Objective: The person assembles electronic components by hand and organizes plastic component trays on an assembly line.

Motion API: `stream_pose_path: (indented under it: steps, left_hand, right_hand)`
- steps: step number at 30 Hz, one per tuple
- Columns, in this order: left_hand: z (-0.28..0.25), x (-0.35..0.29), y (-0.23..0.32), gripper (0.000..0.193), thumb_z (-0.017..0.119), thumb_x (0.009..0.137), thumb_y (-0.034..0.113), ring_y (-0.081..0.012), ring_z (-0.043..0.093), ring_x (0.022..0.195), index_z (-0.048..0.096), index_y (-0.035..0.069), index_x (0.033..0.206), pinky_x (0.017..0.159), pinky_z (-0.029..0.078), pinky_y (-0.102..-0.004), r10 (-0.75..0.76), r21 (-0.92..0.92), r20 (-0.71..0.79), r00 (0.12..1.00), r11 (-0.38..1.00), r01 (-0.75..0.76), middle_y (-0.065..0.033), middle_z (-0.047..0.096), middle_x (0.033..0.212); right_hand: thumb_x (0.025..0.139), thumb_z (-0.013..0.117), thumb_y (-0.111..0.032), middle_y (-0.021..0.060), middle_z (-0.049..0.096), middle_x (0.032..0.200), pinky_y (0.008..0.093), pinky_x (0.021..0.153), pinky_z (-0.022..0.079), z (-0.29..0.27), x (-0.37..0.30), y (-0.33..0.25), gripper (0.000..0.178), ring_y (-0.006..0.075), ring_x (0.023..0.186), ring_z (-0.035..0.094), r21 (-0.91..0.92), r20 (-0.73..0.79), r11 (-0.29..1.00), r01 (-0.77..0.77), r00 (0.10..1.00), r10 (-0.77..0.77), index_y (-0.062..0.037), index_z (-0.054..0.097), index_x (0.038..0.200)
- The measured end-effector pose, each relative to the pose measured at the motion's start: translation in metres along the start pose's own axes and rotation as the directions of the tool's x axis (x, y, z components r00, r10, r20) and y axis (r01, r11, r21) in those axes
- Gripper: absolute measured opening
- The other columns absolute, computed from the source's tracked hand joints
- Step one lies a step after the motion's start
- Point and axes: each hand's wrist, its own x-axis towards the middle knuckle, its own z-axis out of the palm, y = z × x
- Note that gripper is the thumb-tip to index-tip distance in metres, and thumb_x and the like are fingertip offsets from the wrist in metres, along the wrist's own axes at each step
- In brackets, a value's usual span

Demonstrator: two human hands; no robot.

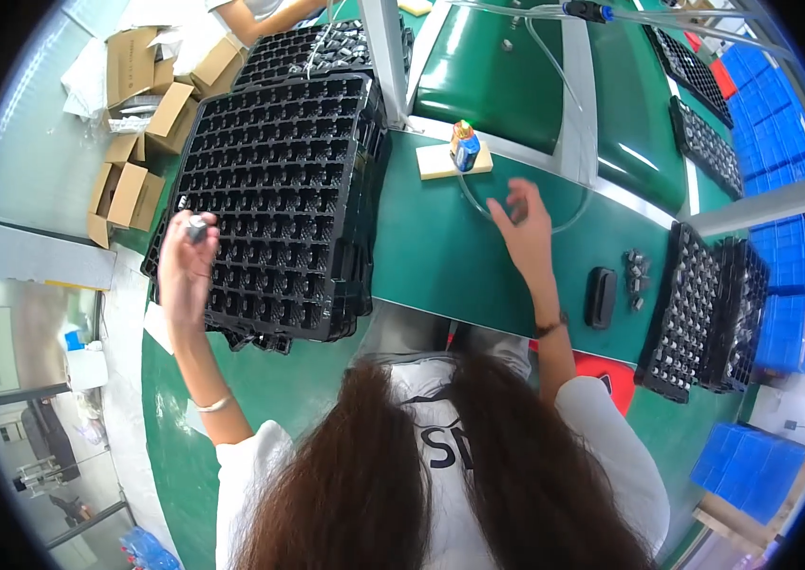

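Note:
Pinched in the fingertips of my left hand [186, 271] is a small grey-and-black part [196, 228]; its exact kind is too small to make out. That hand is raised over the left edge of a tall stack of black plastic trays [269, 180] with rows of square pockets. My right hand [526, 226] hovers over the green table [440, 256], fingers apart and holding nothing. Beyond it, a small blue-and-orange bottle [465, 150] stands on a pale yellow sponge [435, 163]. A clear tube [472, 198] curves across the table beside the right hand.
Right of my right hand lie a black oblong case [600, 297] and several small grey parts [637, 278]. Trays filled with parts [682, 313] stand at the right edge. A green conveyor belt [488, 81] runs behind a metal frame. Another person's arm [274, 21] reaches in at far left, near cardboard boxes [133, 195].

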Motion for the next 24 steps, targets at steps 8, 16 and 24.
stream_pose_path:
  steps: [8, 16, 24]
  left_hand:
    - [0.084, -0.061, -0.055, 0.015, 0.046, 0.093, 0.021, -0.0137, 0.060, 0.074, 0.045, 0.007, 0.097, 0.068, 0.053, -0.0199, -0.286, -0.162, 0.287, 0.914, 0.926, 0.341, -0.0132, 0.059, 0.092]
    - [0.074, -0.084, -0.074, 0.019, 0.045, 0.094, 0.024, -0.0130, 0.060, 0.078, 0.046, 0.006, 0.101, 0.072, 0.052, -0.0214, -0.340, -0.258, 0.265, 0.902, 0.877, 0.406, -0.0130, 0.059, 0.095]
    - [0.104, -0.098, -0.075, 0.023, 0.044, 0.095, 0.019, -0.0101, 0.056, 0.085, 0.047, 0.003, 0.111, 0.078, 0.048, -0.0206, -0.356, -0.264, 0.340, 0.871, 0.852, 0.451, -0.0107, 0.056, 0.104]
  right_hand:
    - [0.076, 0.068, -0.027, 0.0118, 0.057, 0.070, 0.0332, 0.059, 0.046, 0.063, 0.059, 0.013, 0.033, 0.0252, 0.063, 0.057, -0.245, 0.051, 0.942, 0.230, 0.973, -0.224, -0.0021, 0.056, 0.094]
    - [0.078, 0.066, -0.024, 0.0150, 0.060, 0.071, 0.0366, 0.058, 0.046, 0.072, 0.058, 0.013, 0.027, 0.0305, 0.064, 0.059, -0.194, -0.030, 0.957, 0.218, 0.973, -0.228, 0.0002, 0.055, 0.085]
    - [0.077, 0.068, -0.027, 0.0152, 0.061, 0.074, 0.0367, 0.064, 0.048, 0.073, 0.056, 0.004, 0.032, 0.0304, 0.069, 0.061, -0.207, 0.003, 0.967, 0.148, 0.989, -0.150, -0.0002, 0.056, 0.088]
